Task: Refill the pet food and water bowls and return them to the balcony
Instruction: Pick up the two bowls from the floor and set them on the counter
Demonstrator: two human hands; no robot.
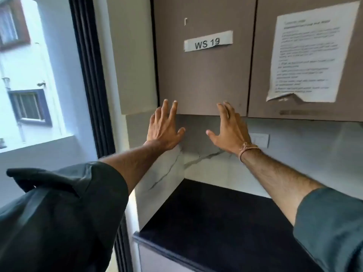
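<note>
No pet bowl, food or water is in view. Both arms are stretched out toward a taupe wall cabinet door [204,75] that is closed and carries a white label reading WS 19 [208,43]. My left hand [164,128] is held up with fingers spread, its fingertips at the door's lower left edge. My right hand [229,130], a thread band on its wrist, is also spread, its fingertips at the door's lower edge further right. Neither hand holds anything.
A second closed cabinet door [261,99] on the right bears a printed sheet [308,54] with a torn bottom. Below lies a black countertop [225,222] against a marbled white backsplash [206,161] with a switch plate [260,140]. A dark-framed window [92,79] is at the left.
</note>
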